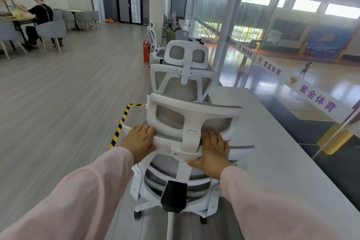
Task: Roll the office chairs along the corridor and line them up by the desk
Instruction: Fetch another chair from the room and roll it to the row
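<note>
The office chair (pixel 187 122) has a matt white plastic frame with grey mesh cloth; the desk (pixel 272 142) top is smooth and white.

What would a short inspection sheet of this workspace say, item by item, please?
surface: grey plank floor, yellow-black tape marked on it.
job's things: near chair in line behind second chair, both beside white desk; third chair farther on.
clutter: red box at the foot of the pillar.
grippers: left hand and right hand both grip the near chair's back frame.
cables: nothing seen by the chairs.
surroundings: glass wall on the right; seated person far left.
</note>
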`<action>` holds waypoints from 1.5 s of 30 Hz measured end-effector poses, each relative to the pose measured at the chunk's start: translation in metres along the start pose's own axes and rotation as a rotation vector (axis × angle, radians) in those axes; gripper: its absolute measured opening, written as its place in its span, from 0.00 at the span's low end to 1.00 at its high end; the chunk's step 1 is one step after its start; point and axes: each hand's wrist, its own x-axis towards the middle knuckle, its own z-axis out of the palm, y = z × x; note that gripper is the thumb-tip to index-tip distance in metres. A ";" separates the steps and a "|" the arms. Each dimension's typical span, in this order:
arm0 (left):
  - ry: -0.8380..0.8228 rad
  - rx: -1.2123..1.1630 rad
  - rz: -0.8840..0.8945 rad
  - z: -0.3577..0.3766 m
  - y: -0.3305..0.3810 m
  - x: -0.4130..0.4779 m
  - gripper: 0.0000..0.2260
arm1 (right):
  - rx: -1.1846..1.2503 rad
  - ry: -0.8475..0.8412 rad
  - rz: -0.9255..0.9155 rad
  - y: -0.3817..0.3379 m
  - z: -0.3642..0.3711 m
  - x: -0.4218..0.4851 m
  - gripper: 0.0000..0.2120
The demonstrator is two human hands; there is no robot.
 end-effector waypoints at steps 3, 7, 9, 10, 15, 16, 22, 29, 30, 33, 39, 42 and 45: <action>0.025 0.028 0.015 0.002 0.006 -0.003 0.16 | -0.026 -0.007 0.004 0.007 -0.003 -0.003 0.48; 0.049 0.072 0.034 0.007 0.021 -0.010 0.16 | -0.039 -0.030 0.012 0.021 -0.008 -0.012 0.52; 0.057 0.068 0.035 0.007 0.029 -0.014 0.16 | -0.044 -0.037 0.007 0.025 -0.012 -0.016 0.52; 0.059 0.067 0.034 0.007 0.032 -0.016 0.16 | -0.042 -0.037 0.002 0.027 -0.014 -0.018 0.52; 0.039 0.058 0.016 0.002 0.039 -0.019 0.16 | -0.037 -0.026 -0.016 0.029 -0.018 -0.020 0.51; 0.036 0.050 0.012 0.001 0.039 -0.018 0.15 | -0.033 -0.020 -0.020 0.030 -0.018 -0.019 0.50; 0.026 0.025 -0.018 0.001 0.040 -0.012 0.14 | -0.026 -0.015 -0.039 0.035 -0.021 -0.005 0.50; 0.025 0.031 -0.042 0.005 0.042 -0.005 0.13 | -0.035 -0.025 -0.037 0.043 -0.019 0.007 0.51; 0.023 0.026 -0.044 0.004 0.041 -0.003 0.13 | -0.039 -0.023 -0.041 0.043 -0.018 0.009 0.51; 0.025 0.019 -0.044 0.004 0.035 0.002 0.13 | -0.025 -0.005 -0.050 0.040 -0.016 0.013 0.51; 0.029 0.025 -0.043 0.001 0.031 0.006 0.14 | 0.018 0.021 -0.026 0.034 -0.014 0.008 0.48; 0.071 0.010 -0.071 0.000 0.038 -0.001 0.14 | 0.057 0.033 -0.005 0.032 -0.013 -0.003 0.45; 0.142 -0.040 -0.138 -0.009 0.053 -0.017 0.17 | 0.116 0.112 -0.003 0.024 -0.018 -0.015 0.42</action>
